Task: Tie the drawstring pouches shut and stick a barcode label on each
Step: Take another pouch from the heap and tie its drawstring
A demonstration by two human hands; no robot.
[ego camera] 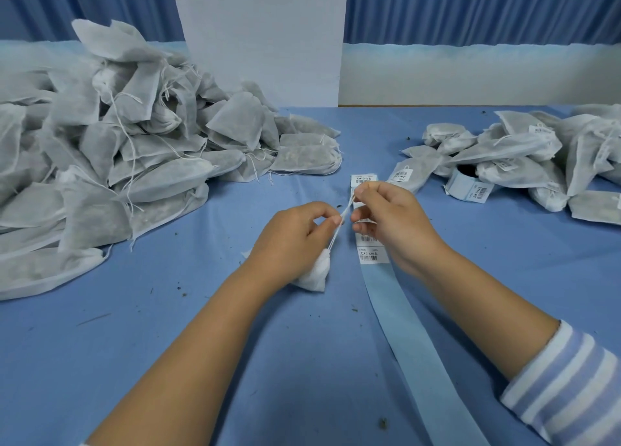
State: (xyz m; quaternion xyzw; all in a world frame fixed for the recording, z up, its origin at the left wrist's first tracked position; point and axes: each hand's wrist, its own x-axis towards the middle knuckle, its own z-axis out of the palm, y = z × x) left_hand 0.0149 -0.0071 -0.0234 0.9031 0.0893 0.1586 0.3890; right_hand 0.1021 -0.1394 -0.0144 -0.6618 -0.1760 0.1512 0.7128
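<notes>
In the head view, the label strip [372,256] runs down the middle of the counter [235,361], and everything else is placed from it.

Just left of the strip, the left hand [295,235] pinches the drawstring [340,222] between thumb and forefinger. It holds the cord a little above the gathered neck of a small white pouch [314,274], which rests on the counter under the wrist. Over the strip, the right hand [391,219] pinches the far end of the same drawstring, so the cord runs taut between the two hands.

The neck looks cinched. Whether a knot is formed yet is hard to tell, since the cord is thin and partly hidden by fingers. No label shows on this pouch, so I judge it mid-tie with the sticking not yet done.

Well left of the strip lies the untied heap [117,163], with loose strings trailing and no labels visible. I take it as the work left, and it looks like the larger share.

Right of the strip, the labelled heap [524,156] is smaller. Several of its pouches carry barcode labels, so these are likely finished. A label roll [470,187] sits at its near edge.

The strip's lower length is bare blue backing. A few printed labels sit on it beside the right hand, ready for this pouch.
</notes>
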